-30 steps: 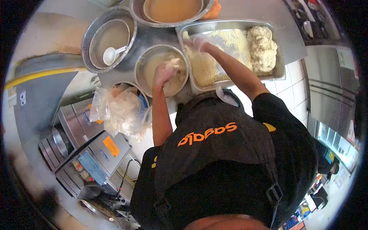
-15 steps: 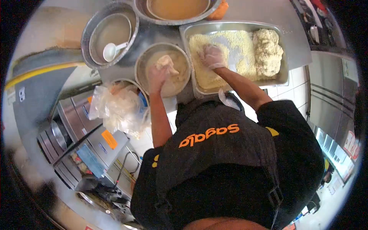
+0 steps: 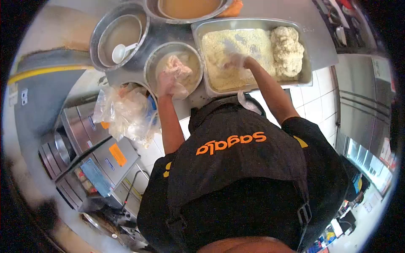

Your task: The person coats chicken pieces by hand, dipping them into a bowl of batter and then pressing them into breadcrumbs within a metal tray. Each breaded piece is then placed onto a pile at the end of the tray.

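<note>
My left hand (image 3: 167, 82), in a clear plastic glove, is closed on a pale pink piece of raw meat (image 3: 178, 67) over a round metal bowl (image 3: 147, 72) of cloudy liquid. To the right, a rectangular steel tray (image 3: 307, 46) holds pale yellow, flour-like crumbs (image 3: 261, 44). My right hand (image 3: 237, 60), also gloved, is over the crumbs in the tray's left half. It is smeared by motion, so its fingers cannot be made out. Several lumpy coated pieces (image 3: 287, 52) are piled at the tray's right end.
Upper left stands a metal bowl (image 3: 93, 45) with a white scoop (image 3: 120, 53). A larger bowl (image 3: 148, 9) of orange-brown liquid is at the top, an orange cloth (image 3: 233, 8) beside it. Crumpled clear plastic (image 3: 124, 111) fills a container at the counter's near left edge.
The view has shifted slightly. My left hand has turned the meat, which stands higher in its grip. My right hand has lifted and moved right and nearer to me within the tray.
</note>
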Demonstrator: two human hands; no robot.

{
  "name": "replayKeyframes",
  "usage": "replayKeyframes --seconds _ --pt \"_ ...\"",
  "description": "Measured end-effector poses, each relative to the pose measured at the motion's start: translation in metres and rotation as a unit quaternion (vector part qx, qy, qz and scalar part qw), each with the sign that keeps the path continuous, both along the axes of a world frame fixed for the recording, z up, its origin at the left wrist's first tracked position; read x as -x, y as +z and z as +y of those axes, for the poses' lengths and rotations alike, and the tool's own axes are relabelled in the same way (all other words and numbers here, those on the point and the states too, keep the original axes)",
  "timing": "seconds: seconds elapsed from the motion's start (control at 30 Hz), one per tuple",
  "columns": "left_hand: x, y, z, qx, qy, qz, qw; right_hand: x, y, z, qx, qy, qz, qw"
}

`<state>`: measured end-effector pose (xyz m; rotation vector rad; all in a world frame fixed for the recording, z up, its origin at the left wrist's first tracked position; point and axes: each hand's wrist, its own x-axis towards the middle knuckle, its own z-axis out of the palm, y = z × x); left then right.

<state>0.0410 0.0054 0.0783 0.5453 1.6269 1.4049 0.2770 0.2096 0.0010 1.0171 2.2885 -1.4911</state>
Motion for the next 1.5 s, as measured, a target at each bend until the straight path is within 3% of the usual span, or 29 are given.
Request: replayKeyframes --seconds 0.03,0.07,0.17,0.23,0.3,0.37,0.4,0.43,0.47,0.5,0.6,0.67,0.7,0.77,0.8,0.87,0.93,1.07,1.1,1.13,1.17,1.23,1.27,1.3,1.33,1.43,1.5 --pt "0.004 -0.018 -0.001 -0.017 -0.019 0.064 0.998 -0.009 0.0 0.0 0.032 0.024 -0.02 0.999" --pt "0.014 -0.045 -0.004 -0.033 -0.035 0.127 0.991 -0.016 -0.032 0.0 -0.039 0.025 0.038 0.998" --pt "0.007 -0.04 0.001 -0.009 0.02 0.208 0.978 -0.019 -0.007 0.009 0.027 0.019 -0.053 0.998" --pt "0.015 -0.046 0.002 0.025 0.024 0.318 0.947 -0.015 0.026 0.013 -0.096 0.047 -0.022 0.994" --pt "0.045 -0.087 0.003 0.049 -0.045 0.507 0.859 -0.012 0.069 0.011 -0.199 0.056 -0.037 0.978" --pt "0.043 -0.081 0.009 0.085 -0.095 0.593 0.795 -0.006 0.105 0.01 -0.289 0.047 -0.098 0.951" --pt "0.039 -0.079 0.011 0.078 -0.088 0.539 0.834 -0.012 0.064 0.023 -0.35 -0.004 -0.08 0.934" --pt "0.033 -0.071 0.013 0.07 -0.077 0.484 0.869 -0.012 0.072 0.018 -0.332 -0.035 -0.104 0.937" --pt "0.019 -0.045 0.014 0.038 -0.032 0.318 0.947 -0.007 0.086 0.009 -0.313 -0.066 -0.127 0.939" --pt "0.013 -0.03 0.016 0.005 0.013 0.14 0.99 -0.003 0.094 0.005 -0.294 -0.095 -0.148 0.939" --pt "0.034 -0.072 0.009 0.084 -0.005 0.111 0.99 -0.036 -0.006 0.009 -0.361 0.073 -0.083 0.926" --pt "0.014 -0.03 0.007 0.125 0.042 0.074 0.989 -0.03 0.096 -0.031 -0.197 0.068 -0.218 0.953" --pt "0.005 -0.015 0.006 0.147 0.066 0.054 0.985 -0.034 0.095 -0.036 -0.163 0.081 -0.216 0.959" --pt "0.001 -0.018 0.003 0.03 0.09 -0.002 0.995 -0.039 0.084 -0.04 -0.086 0.112 -0.141 0.98" --pt "0.001 -0.021 0.0 -0.028 0.1 -0.028 0.994 -0.037 0.076 -0.043 -0.034 0.111 -0.094 0.989" --pt "0.025 -0.061 -0.008 0.019 -0.017 0.208 0.978 -0.033 0.029 -0.051 0.114 0.037 0.034 0.992" --pt "0.03 -0.072 -0.007 0.041 -0.055 0.28 0.957 -0.026 -0.02 -0.051 0.241 -0.04 0.123 0.962" --pt "-0.004 -0.012 0.012 0.065 0.046 0.152 0.985 0.022 -0.071 -0.044 0.394 -0.079 0.163 0.901" --pt "-0.008 -0.001 0.014 0.077 0.074 0.129 0.986 0.02 -0.053 -0.042 0.341 -0.1 0.154 0.922" --pt "0.007 -0.032 0.011 0.011 0.01 0.333 0.943 0.019 -0.03 -0.04 0.286 -0.122 0.141 0.94" --pt "0.031 -0.086 0.007 -0.057 -0.052 0.519 0.851 0.018 -0.007 -0.039 0.232 -0.144 0.124 0.954" --pt "0.036 -0.107 0.005 -0.121 -0.074 0.517 0.844 0.014 -0.027 -0.015 0.196 -0.219 0.187 0.937" --pt "0.022 -0.09 0.004 -0.117 -0.033 0.333 0.935 0.014 -0.02 -0.005 0.05 -0.16 0.108 0.98" --pt "0.019 -0.087 0.003 -0.101 -0.02 0.187 0.977 0.014 -0.012 0.007 -0.097 -0.096 0.026 0.99" --pt "0.018 -0.086 0.002 -0.081 0.016 0.042 0.996 0.013 -0.009 0.017 -0.242 -0.03 -0.056 0.968" --pt "0.026 -0.103 -0.001 -0.044 0.019 -0.139 0.989 0.01 -0.041 0.026 -0.293 0.02 -0.11 0.95" --pt "0.025 -0.098 0.002 -0.083 0.012 -0.126 0.989 0.017 -0.062 0.053 -0.292 -0.036 -0.114 0.949"
